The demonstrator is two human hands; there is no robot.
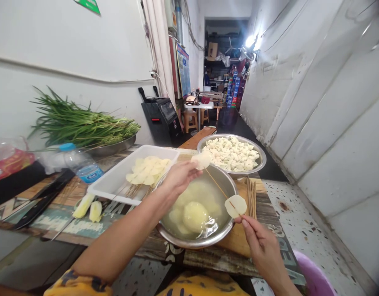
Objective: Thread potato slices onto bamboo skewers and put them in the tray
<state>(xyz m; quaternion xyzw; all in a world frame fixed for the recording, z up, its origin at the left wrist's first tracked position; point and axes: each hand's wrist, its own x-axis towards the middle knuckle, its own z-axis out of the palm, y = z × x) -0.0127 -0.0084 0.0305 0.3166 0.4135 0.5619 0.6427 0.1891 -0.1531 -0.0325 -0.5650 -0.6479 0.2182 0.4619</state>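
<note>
My left hand (182, 176) reaches over the metal bowl (197, 243) and pinches a thin pale potato slice (202, 159). A bamboo skewer (218, 187) runs from that slice down toward my right hand (263, 238). Closed fingers of the right hand grip the skewer's lower end, just below a second potato slice (235, 206) threaded on it. Whether the tip pierces the slice in my left hand, I cannot tell. Cloudy water fills the bowl, with potato slices (195, 216) in it. Beside the bowl, at the right, lies a bundle of skewers (251, 195).
At the left, a white tray (107, 190) holds skewered slices. A basin of cauliflower pieces (231, 154) stands behind the bowl. Further left are a knife (43, 199), a water bottle (81, 164) and leafy greens (81, 123). A purple tub (312, 273) sits below the table's right edge.
</note>
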